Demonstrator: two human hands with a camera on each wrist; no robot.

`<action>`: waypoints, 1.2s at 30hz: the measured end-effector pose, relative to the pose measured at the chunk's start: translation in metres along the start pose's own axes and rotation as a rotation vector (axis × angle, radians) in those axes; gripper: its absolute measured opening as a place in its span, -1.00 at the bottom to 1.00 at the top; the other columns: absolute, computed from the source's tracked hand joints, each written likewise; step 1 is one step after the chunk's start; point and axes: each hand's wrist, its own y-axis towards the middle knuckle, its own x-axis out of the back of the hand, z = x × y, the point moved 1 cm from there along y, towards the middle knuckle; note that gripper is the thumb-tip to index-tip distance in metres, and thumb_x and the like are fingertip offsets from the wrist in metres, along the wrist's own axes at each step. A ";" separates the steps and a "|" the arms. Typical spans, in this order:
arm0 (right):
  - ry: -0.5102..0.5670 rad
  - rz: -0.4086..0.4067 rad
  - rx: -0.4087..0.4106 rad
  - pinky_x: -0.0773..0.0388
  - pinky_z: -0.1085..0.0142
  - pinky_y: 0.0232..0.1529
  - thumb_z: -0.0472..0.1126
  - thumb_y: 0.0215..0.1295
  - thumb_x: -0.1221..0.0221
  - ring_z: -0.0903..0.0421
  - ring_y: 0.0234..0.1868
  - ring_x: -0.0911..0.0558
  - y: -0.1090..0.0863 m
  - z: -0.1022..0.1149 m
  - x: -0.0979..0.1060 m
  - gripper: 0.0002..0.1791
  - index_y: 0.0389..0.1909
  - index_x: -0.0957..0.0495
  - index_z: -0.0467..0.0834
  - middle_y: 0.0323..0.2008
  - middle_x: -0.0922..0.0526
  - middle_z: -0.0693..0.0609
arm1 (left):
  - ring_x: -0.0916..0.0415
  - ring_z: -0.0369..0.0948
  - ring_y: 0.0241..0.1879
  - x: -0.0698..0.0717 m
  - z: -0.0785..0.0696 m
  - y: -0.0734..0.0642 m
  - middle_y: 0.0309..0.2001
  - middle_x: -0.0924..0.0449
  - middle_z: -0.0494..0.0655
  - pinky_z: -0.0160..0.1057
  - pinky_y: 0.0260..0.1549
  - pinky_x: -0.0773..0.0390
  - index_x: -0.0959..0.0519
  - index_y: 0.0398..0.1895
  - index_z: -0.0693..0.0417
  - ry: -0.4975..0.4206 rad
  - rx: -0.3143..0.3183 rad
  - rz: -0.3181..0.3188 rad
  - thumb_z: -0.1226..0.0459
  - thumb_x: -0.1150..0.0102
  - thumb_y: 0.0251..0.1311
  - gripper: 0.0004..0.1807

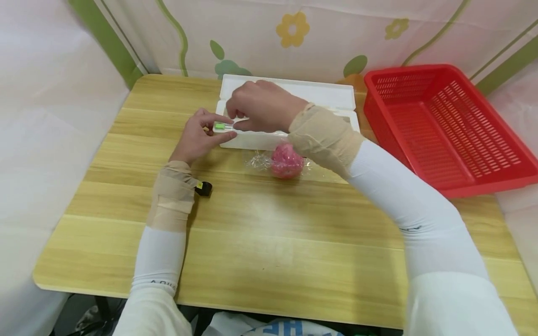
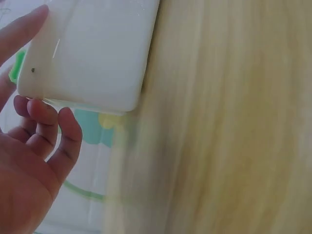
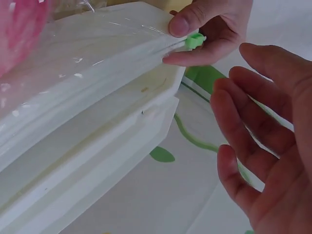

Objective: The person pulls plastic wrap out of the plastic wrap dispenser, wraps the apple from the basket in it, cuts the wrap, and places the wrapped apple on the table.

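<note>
- Steadying the white plastic box (image 1: 252, 140) looks like the left hand's (image 1: 195, 137) part: its thumb and forefinger pinch the box's left end, astride the green slider (image 1: 219, 126), while its other fingers curl loosely.
- The right hand (image 1: 265, 106) is above the box's left part, half open with fingers bent; the right-wrist view shows nothing in its grasp.
- The slider sits at the left end of the box's front edge. Handling it well would probably mean bracing that end firmly and guiding the slider level along the edge, fingertips clear of its path.
- The pink lump (image 1: 287, 161) lies in clear film (image 1: 260, 161) on the surface (image 1: 269, 252), just in front of the box; film also drapes over the box's front wall. Loose film could bunch or fold, so smoothing it flat seems wise.
- The lid (image 1: 328, 95) lies folded back behind the box, and the red basket (image 1: 437, 140) stands to its right.
</note>
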 end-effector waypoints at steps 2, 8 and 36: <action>-0.024 0.026 0.007 -0.56 0.15 -0.09 -0.16 0.49 -0.24 0.05 -0.18 -0.56 0.011 0.004 -0.002 -0.86 -0.22 -0.72 -0.12 -0.22 -0.70 -0.01 | -0.17 -0.16 -0.27 0.000 0.001 0.000 -0.28 -0.25 -0.17 -0.28 -0.37 -0.22 -0.80 0.05 0.00 -0.005 0.001 -0.008 0.19 -0.57 0.19 -0.64; -0.081 0.111 -0.004 -0.49 0.21 -0.14 -0.22 0.50 -0.20 0.07 -0.23 -0.47 0.038 0.012 -0.012 -0.87 -0.30 -0.64 -0.10 -0.27 -0.61 0.04 | -0.21 -0.14 -0.23 -0.001 0.009 0.001 -0.25 -0.31 -0.14 -0.26 -0.33 -0.29 -0.75 -0.04 0.00 0.005 -0.019 -0.016 0.16 -0.56 0.19 -0.69; -0.230 0.101 0.019 -0.71 0.14 -0.07 -0.45 0.54 -0.03 0.05 -0.29 -0.53 0.054 0.016 -0.030 -0.69 -0.09 -0.75 -0.16 -0.18 -0.77 -0.05 | -0.40 -0.07 -0.13 -0.009 0.009 0.005 -0.12 -0.52 -0.30 -0.26 -0.27 -0.35 -0.71 -0.05 -0.09 -0.100 0.000 0.009 0.18 -0.56 0.20 -0.71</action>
